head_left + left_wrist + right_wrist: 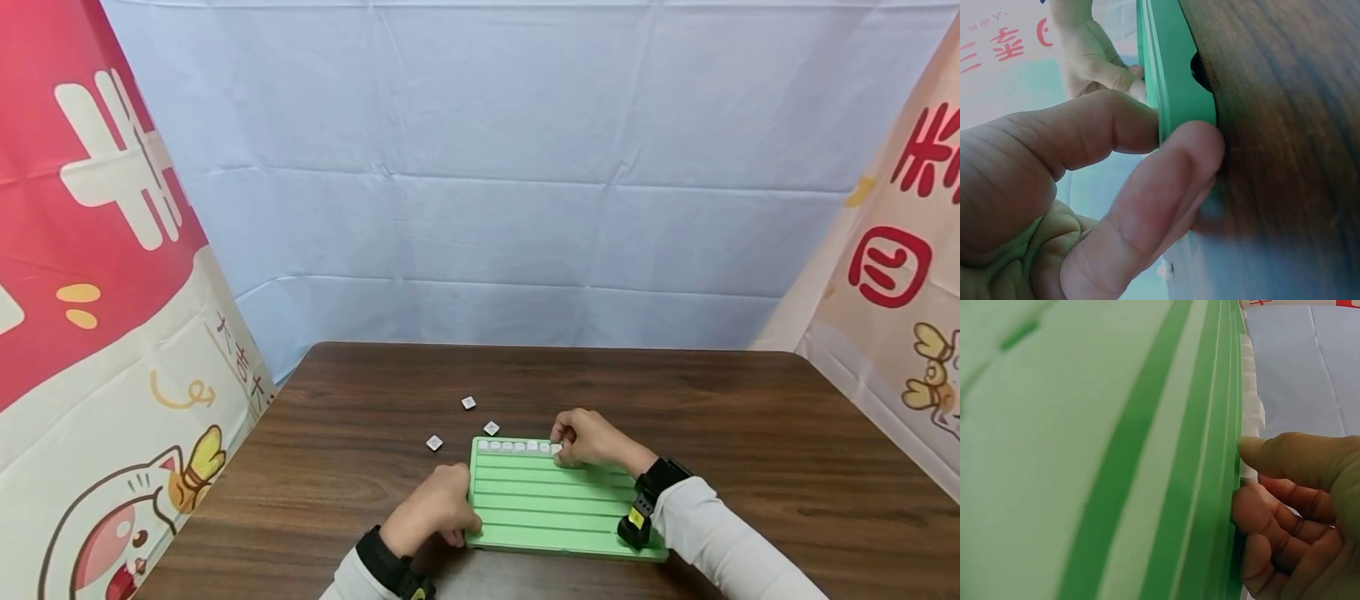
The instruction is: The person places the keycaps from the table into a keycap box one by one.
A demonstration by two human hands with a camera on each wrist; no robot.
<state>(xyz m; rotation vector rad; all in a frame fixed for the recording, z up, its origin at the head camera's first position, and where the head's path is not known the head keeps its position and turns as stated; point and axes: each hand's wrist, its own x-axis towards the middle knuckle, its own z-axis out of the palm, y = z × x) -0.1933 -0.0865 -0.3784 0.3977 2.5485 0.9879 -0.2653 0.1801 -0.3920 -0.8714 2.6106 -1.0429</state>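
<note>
A light green ridged board [551,504] lies on the table. Along its far groove stands a row of small white tiles [513,447], starting at the left corner. My right hand [592,437] pinches the white tile [557,448] at the right end of that row; the right wrist view shows its thumb [1272,453] against the tile, with the other fingers curled below. My left hand [441,502] grips the board's near left edge, a finger [1160,187] lying against the green side wall in the left wrist view.
Three loose white tiles lie beyond the board's left part: one farthest back [468,402], one near the far edge [491,428] and one to the left [434,443]. The brown wooden table [337,433] is backed by a pale blue cloth [487,208], with printed cloths at both sides.
</note>
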